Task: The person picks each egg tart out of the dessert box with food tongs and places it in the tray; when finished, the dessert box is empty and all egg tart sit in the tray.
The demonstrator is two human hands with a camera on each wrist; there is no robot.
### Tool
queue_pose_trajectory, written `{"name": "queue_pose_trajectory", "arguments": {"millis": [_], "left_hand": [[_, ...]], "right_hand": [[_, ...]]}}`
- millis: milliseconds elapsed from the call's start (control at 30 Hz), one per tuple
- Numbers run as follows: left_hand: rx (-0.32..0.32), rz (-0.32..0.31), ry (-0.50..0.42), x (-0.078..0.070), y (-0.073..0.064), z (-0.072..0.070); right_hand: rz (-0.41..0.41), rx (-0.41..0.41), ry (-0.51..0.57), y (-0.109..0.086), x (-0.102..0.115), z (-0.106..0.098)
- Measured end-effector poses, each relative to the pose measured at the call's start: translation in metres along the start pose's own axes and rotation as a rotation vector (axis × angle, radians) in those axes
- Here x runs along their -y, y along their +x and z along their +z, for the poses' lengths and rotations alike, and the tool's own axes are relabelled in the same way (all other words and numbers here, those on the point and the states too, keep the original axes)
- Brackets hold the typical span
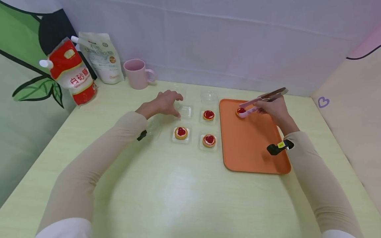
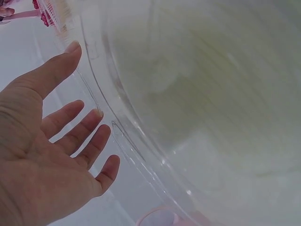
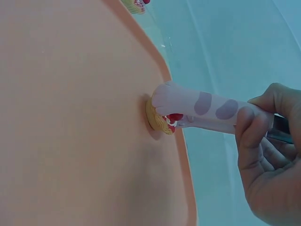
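My left hand (image 1: 166, 103) hovers with spread, slightly bent fingers beside a clear plastic box (image 1: 187, 112) and holds nothing. In the left wrist view, clear plastic fills the right side, close to the fingertips of that hand (image 2: 61, 136). My right hand (image 1: 275, 107) grips pink tongs (image 3: 197, 103) with metal handles. Their paw-shaped tips stand around a small red-topped tart (image 3: 160, 120) at the far end of the orange tray (image 1: 247, 145). How firmly the tips press on it, I cannot tell.
Three similar tarts (image 1: 181, 133) sit on clear plastic bases left of the tray. Faint clear lids (image 1: 209, 97) lie behind and to the left. A pink mug (image 1: 137, 74), a red-and-white sugar pouch (image 1: 74, 74) and a white pouch (image 1: 102, 59) stand at the back left.
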State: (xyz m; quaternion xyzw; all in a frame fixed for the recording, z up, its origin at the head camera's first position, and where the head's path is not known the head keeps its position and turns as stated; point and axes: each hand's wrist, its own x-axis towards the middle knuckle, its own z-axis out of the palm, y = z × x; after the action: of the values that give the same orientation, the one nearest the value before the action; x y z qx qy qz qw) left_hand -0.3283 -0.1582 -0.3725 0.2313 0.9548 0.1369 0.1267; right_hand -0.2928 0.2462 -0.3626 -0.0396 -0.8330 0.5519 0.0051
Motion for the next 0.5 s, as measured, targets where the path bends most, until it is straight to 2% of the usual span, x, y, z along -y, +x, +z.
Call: {"name": "queue_pose_trajectory", "arguments": {"millis": [267,500], "left_hand": [[-0.002,-0.003,0.009,0.0012,0.0004,0.0003],[0.007,-0.006,0.002,0.0008,0.0013,0.0006]], "right_hand": [[-0.001,-0.024,0.057,-0.0009,-0.0004,0.0017],[-0.014,-0.044,0.244,0.0002,0.0017,0.0009]]}}
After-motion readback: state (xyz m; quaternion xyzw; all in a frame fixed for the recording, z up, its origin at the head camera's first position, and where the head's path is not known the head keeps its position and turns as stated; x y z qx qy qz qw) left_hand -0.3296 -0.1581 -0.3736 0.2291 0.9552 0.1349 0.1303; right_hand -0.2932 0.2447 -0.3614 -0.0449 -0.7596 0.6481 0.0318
